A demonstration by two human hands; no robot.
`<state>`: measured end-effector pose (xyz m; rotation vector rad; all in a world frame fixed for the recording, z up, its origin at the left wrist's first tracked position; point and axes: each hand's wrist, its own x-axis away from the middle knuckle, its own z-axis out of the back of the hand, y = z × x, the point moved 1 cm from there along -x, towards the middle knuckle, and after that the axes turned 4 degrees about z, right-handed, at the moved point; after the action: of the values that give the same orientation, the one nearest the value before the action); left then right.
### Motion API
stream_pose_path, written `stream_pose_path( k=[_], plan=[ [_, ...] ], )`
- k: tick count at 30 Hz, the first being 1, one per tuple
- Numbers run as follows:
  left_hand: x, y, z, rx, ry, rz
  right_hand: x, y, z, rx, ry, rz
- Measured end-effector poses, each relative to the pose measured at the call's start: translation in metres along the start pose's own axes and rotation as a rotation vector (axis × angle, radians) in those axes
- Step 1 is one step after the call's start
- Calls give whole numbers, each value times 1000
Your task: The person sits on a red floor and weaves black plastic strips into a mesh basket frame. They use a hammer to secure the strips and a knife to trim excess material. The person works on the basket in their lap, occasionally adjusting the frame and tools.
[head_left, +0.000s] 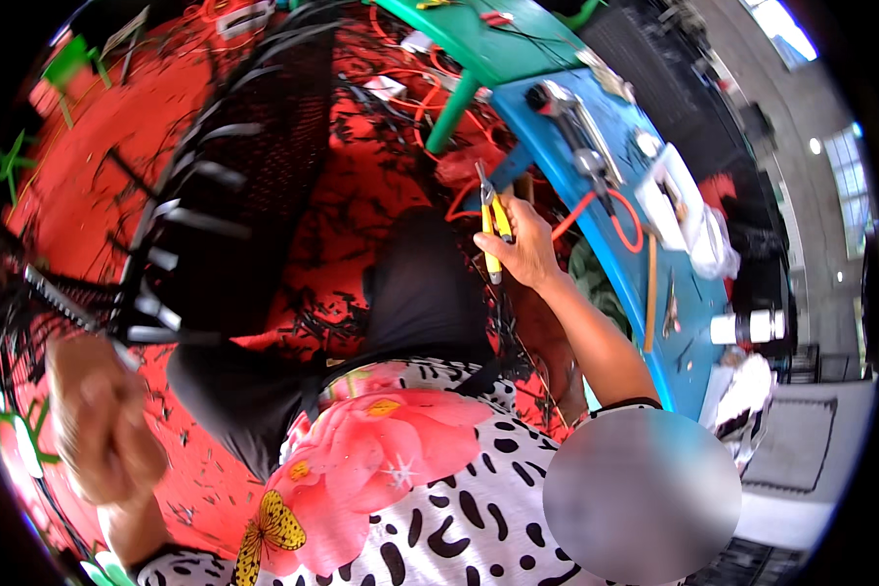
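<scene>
Yellow-handled pliers (489, 220) are in my right hand (529, 244), their narrow metal jaws pointing away from me. The hand is closed around the handles beside the edge of a blue table. Off to the left, my left hand (107, 420) is raised and smeared by motion. Its fingers look curled in, and whatever they hold, if anything, cannot be made out. Just beyond it lies a dark ribbed strip (61, 301). A long black perforated panel (254, 205) with pale bands along its left side leans in front of me, left of my knee.
On the blue table (689, 293) lie a power tool (581, 146) with a red hose (627, 225), a wooden stick (651, 293) and a white bottle (747, 327). A green table (498, 49) adjoins it. Black scraps litter the red floor (181, 430). Green stools (71, 73) stand far left.
</scene>
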<state>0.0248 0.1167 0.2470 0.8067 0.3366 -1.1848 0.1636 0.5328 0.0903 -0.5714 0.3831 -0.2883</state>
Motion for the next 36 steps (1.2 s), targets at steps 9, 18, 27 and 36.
stream_pose_path(
  k=[9,18,27,36],
  plan=[
    [137,-52,-21,-313,-251,461,50,115,125,214,378,-333],
    [285,-87,15,-835,-960,1318,134,259,233,777,358,-807],
    [50,-46,-96,-280,-396,277,108,238,220,1001,396,-388],
    [-54,-114,-90,-801,163,282,34,86,101,537,178,221]
  ],
)
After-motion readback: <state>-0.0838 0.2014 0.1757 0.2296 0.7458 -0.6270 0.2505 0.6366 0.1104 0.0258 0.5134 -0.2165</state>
